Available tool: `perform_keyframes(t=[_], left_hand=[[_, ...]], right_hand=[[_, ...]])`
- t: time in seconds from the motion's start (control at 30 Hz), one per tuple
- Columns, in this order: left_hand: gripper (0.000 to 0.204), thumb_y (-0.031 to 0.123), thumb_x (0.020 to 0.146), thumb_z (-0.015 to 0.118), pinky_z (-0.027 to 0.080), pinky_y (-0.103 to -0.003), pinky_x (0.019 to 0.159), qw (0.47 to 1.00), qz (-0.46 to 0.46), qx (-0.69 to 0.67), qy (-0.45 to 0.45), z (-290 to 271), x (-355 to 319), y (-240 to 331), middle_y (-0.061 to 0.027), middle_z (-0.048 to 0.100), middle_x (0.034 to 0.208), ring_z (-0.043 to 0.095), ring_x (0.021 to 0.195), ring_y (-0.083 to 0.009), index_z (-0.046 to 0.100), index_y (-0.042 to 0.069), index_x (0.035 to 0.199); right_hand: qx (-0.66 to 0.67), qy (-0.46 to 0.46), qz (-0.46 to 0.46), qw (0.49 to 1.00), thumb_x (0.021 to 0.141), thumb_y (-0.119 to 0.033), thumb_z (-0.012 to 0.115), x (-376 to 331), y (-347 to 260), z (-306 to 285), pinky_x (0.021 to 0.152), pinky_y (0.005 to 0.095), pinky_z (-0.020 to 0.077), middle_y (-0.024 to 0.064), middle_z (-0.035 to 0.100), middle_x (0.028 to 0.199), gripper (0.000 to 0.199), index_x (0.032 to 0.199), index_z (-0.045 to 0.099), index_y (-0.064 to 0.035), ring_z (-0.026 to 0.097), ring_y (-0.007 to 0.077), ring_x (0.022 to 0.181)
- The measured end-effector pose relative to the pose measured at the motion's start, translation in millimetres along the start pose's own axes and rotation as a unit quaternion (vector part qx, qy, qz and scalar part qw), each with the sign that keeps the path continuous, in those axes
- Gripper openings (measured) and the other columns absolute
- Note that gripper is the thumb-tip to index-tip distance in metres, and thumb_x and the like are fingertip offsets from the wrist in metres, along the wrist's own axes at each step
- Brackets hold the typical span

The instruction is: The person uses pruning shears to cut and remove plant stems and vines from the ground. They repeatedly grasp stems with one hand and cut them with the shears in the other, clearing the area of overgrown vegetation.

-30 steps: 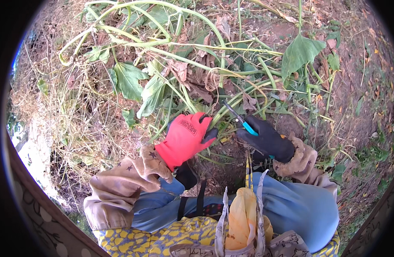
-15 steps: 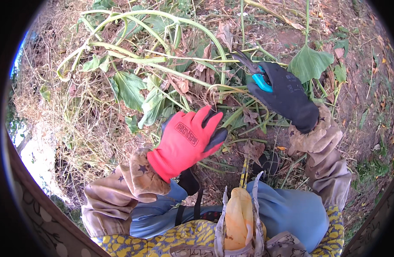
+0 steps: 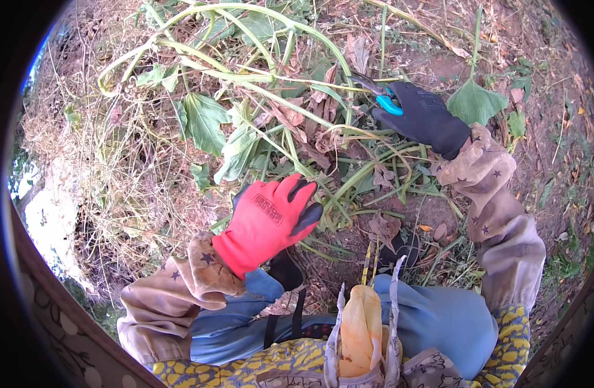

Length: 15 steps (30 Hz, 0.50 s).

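My right hand (image 3: 429, 121), in a black glove, grips pruning shears (image 3: 389, 103) with bright blue handles. Their dark blades (image 3: 367, 82) point left among the green stems, beside a thin upright stalk. Whether the blades touch a stem cannot be made out. Lower and to the left is my left hand (image 3: 268, 216), in a red glove with dark fingertips. Its thumb and fingers stand apart, and no held thing shows, though its palm side is hidden. Just beyond those fingers lie a pale green stem (image 3: 294, 150) and several dry brown leaves (image 3: 326, 139).
Long thick vines (image 3: 258, 84) arch across the upper left, with wilted green leaves (image 3: 203, 123). One broad leaf (image 3: 477, 102) stands right of my right hand. Dry grass and bare soil surround the plants. An orange-yellow cloth-like thing (image 3: 360, 330) lies at my lap between my knees (image 3: 433, 323).
My left hand has drawn slightly left and down, away from the dry stems. My right hand with the shears has shifted a little up. The whole view has moved slightly too.
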<state>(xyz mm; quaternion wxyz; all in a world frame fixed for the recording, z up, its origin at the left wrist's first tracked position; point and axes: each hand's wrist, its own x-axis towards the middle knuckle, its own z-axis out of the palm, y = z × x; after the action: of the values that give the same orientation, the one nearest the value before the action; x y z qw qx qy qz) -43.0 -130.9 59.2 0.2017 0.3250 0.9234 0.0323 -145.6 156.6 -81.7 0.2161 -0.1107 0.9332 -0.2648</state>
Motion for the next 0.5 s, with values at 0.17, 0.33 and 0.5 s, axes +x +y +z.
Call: perform_keyframes(t=[0.17, 0.33, 0.5], left_hand=[[0.054, 0.034, 0.079, 0.075, 0.047, -0.042, 0.081, 1.0, -0.011, 0.025, -0.016, -9, -27, -9, -0.0125, 0.06, 0.122, 0.063, 0.094, -0.0288, 0.058, 0.011, 0.125], [0.048, 0.032, 0.08, 0.073, 0.049, -0.042, 0.08, 0.999, -0.036, 0.003, -0.031, -24, -42, -33, -0.0119, 0.061, 0.118, 0.064, 0.092, -0.0305, 0.06, 0.012, 0.122], [0.047, 0.024, 0.08, 0.074, 0.05, -0.043, 0.082, 0.99, -0.059, -0.084, 0.098, -34, -23, -52, -0.0126, 0.063, 0.118, 0.064, 0.097, -0.0324, 0.061, 0.012, 0.123]], right_hand=[[0.04, -0.023, -0.026, 0.999, 0.086, -0.056, 0.065, 8, -21, -5, 0.086, 0.0465, 0.0483, 0.021, 0.066, 0.103, 0.058, 0.112, 0.059, -0.0047, 0.064, 0.0394, 0.097], [-0.023, 0.015, -0.05, 0.998, 0.085, -0.052, 0.063, -23, -22, -22, 0.08, 0.0494, 0.0496, 0.0176, 0.068, 0.092, 0.052, 0.108, 0.059, -0.0056, 0.067, 0.036, 0.088], [-0.099, 0.063, -0.181, 0.977, 0.083, -0.041, 0.07, -50, -26, -46, 0.072, 0.0471, 0.0497, 0.0156, 0.066, 0.086, 0.044, 0.105, 0.058, -0.0053, 0.066, 0.0354, 0.08]])
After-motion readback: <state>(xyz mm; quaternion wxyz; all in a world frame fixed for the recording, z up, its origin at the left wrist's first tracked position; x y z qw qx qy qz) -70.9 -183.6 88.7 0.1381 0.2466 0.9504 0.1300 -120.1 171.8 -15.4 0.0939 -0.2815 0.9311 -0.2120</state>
